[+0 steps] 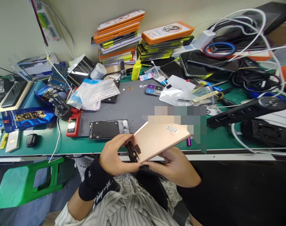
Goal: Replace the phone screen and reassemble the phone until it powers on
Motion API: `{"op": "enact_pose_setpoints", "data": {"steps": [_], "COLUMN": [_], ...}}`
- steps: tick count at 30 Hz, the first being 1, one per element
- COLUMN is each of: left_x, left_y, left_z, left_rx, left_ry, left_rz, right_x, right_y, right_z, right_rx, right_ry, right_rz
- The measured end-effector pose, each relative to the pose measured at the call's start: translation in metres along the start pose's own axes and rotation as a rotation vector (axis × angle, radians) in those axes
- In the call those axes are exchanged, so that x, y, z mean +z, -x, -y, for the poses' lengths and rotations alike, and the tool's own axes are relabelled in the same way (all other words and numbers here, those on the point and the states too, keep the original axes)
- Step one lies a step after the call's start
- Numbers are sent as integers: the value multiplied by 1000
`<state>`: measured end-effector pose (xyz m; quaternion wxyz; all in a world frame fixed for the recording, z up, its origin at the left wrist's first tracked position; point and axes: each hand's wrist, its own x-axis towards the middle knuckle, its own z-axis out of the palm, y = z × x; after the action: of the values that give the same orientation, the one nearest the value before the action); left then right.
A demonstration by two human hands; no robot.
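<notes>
"What's all this on?"

"A green worktop [45,138], crowded along its back edge. A grey mat [138,91] lies on it, reaching toward the near edge."

"And the pale pink panel [154,138]?"

"Off the worktop, held tilted above its near edge. Part of its far side is blurred out, so I can't see that."

"How are the hands on it?"

"The left hand [117,155] spans the left end, fingers at the far corner, thumb at the near one, clamped across it. The right hand [176,164] has its thumb by the near edge and fingers tucked underneath, closed on the panel; how tightly, I can't tell."

"Heavy?"

"Light, I'd say, thin and stiff, maybe slippery. Bending could crack it, so I'd hold the long edges."

"Anything near?"

"An open phone frame [107,129] lies by the mat's near edge, and a red device [73,127] sits at its near left corner."

"And the dark strip [133,152]?"

"On the panel's left end. It looks delicate; I'd keep fingertips off it."
</notes>
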<state>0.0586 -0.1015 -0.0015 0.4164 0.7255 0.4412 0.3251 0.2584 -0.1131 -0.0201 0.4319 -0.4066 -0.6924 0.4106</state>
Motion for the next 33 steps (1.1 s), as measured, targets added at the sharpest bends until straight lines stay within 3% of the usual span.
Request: {"op": "enact_pose_setpoints", "data": {"steps": [4,10,15,18,28,33], "left_x": [-3,-4,6,13,28,36], "left_y": [4,14,21,23,29,30], "left_z": [7,12,11,17,27,34], "left_rx": [-119,-261,-320,-349,-470,-452], "left_ry": [262,1021,1270,1358,1462,1560], "left_rz": [73,387,441,519,530,386], "right_x": [3,-10,-21,-17,-5,2], "right_y": [-1,-16,-46,-57,-55,-38], "right_z": [4,16,27,30,27,41], "right_rx": [-59,-4,-96,-171,-346,-509], "right_ry": [-46,-116,-283,-273,209,495], "right_rz": [-57,-348,-320,-385,-588,-509]}}
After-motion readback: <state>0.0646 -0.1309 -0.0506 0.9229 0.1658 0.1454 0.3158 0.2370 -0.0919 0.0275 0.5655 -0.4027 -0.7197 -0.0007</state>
